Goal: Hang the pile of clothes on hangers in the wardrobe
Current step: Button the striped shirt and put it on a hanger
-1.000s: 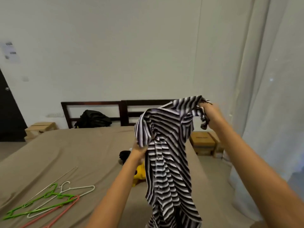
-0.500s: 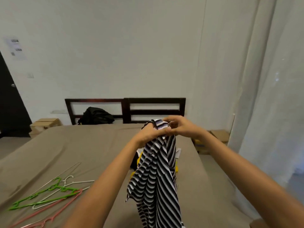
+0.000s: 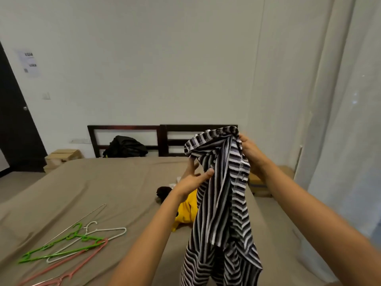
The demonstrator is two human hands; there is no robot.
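Above the bed, the striped garment hung higher than half a second before; the right hand gripped its top edge; the left hand had let go, its splayed fingers touching the cloth, probably seeking the neck opening; the hangers lay unused; the cardboard box hid its contents; no wardrobe was in view.

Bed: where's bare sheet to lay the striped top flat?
Bare sheet runs between the hangers at near left and the black bag by the headboard. Crowded: the clothes pile mid-bed, behind the striped top.
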